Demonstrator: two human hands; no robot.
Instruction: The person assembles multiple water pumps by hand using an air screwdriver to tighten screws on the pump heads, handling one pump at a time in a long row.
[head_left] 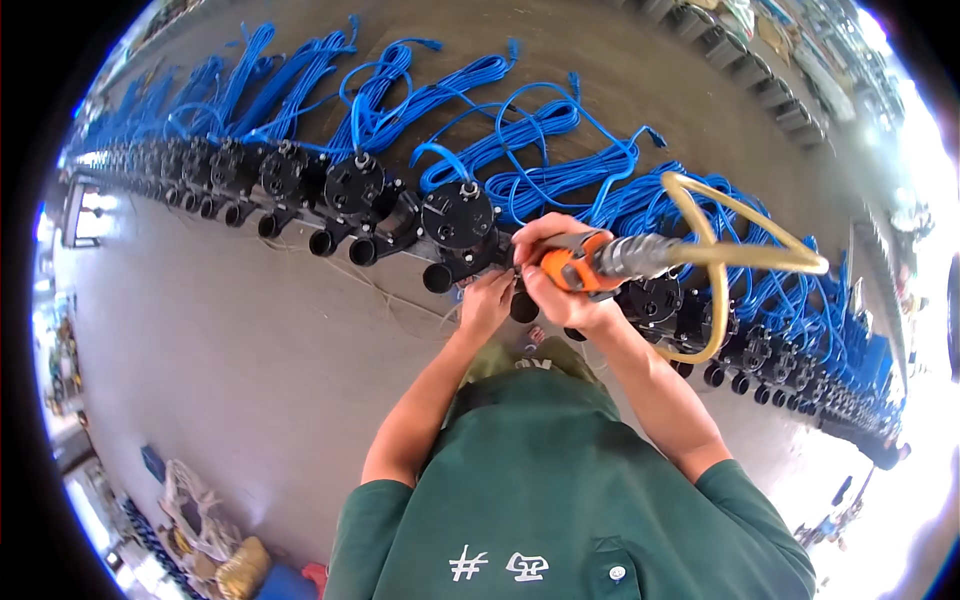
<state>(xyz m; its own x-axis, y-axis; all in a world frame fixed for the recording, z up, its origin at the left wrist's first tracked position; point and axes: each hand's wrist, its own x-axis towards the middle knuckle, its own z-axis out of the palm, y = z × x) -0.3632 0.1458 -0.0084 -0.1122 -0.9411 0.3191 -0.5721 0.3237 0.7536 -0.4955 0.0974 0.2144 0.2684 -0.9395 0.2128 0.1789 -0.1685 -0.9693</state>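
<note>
My right hand (583, 312) is wrapped round an orange and black air-powered tool (568, 269), probably an air screwdriver. From its ribbed metal end a yellow air hose (750, 256) loops away to the right. The tool's front end lies behind my fingers, close to a black pump (505, 262) in the row. My left hand (486, 306) is beside the tool at that pump's near side. Its fingers are pressed together, and what they pinch is hidden. Just left of both hands stands another round-topped black pump (457, 216) with a blue cable coming from its top.
A long row of similar black pumps (352, 187) curves away to both sides on a narrow bench. Coiled blue cables (530, 137) lie behind them. Grey metal cylinders (752, 72) line the far right. Bags (200, 508) sit on the floor at lower left.
</note>
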